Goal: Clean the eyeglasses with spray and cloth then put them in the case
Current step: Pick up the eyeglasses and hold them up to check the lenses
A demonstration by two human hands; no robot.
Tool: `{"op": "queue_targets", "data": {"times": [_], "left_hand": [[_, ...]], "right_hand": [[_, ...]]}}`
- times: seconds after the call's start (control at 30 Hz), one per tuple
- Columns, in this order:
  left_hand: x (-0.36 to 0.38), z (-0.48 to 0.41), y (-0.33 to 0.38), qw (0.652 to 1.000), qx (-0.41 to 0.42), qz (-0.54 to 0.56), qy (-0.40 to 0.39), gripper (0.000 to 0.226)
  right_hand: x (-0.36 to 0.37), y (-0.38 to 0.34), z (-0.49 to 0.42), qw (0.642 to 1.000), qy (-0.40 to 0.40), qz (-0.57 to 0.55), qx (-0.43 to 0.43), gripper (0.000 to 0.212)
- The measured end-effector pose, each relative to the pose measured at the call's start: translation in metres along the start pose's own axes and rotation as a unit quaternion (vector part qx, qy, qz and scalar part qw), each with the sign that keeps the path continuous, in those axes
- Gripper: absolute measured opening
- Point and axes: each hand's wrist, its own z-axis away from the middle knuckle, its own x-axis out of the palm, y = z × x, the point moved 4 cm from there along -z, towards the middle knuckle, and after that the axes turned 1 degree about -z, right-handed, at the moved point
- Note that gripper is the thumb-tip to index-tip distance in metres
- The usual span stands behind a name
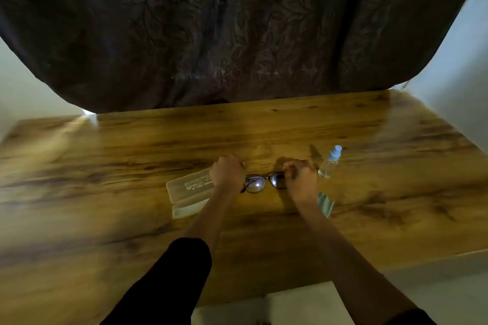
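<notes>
Gripping the eyeglasses [254, 184] with curled fingers [290, 166], left hand [228, 171] by case [184, 187], right hand [301, 177] by bottle [330, 163], table [105, 153] edges far

Head camera, wide-angle, looks forward and down, close over table [105, 166].

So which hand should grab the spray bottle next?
Probably the right hand: the spray bottle stands just beside it. The left hand is over by the case, farther away, and can hold the glasses.
</notes>
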Motion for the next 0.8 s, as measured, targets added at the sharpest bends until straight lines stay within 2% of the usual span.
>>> {"op": "queue_targets", "data": {"times": [0.2, 0.4, 0.47, 0.53, 0.67, 0.8], "left_hand": [[0.012, -0.006, 0.000, 0.996, -0.027, -0.030, -0.074, 0.029], [0.015, -0.007, 0.000, 0.992, -0.054, 0.021, -0.116, 0.017], [0.014, -0.008, -0.001, 0.991, -0.051, 0.021, -0.124, 0.031], [0.013, -0.009, -0.002, 0.990, -0.045, 0.028, -0.134, 0.035], [0.007, -0.007, -0.001, 0.983, -0.042, 0.088, -0.154, 0.024], [-0.005, -0.002, 0.001, 0.977, -0.034, 0.146, -0.152, 0.018]], "right_hand": [[0.001, 0.016, -0.001, 0.996, -0.044, 0.002, 0.080, 0.024], [0.002, 0.018, -0.002, 0.988, -0.070, -0.068, 0.118, 0.027], [0.002, 0.021, -0.003, 0.985, -0.075, -0.085, 0.128, 0.026], [0.000, 0.020, -0.002, 0.982, -0.071, -0.106, 0.140, 0.027], [-0.006, 0.012, -0.004, 0.979, -0.032, -0.143, 0.144, 0.033], [-0.011, 0.005, -0.009, 0.972, -0.013, -0.189, 0.139, 0.025]]}}
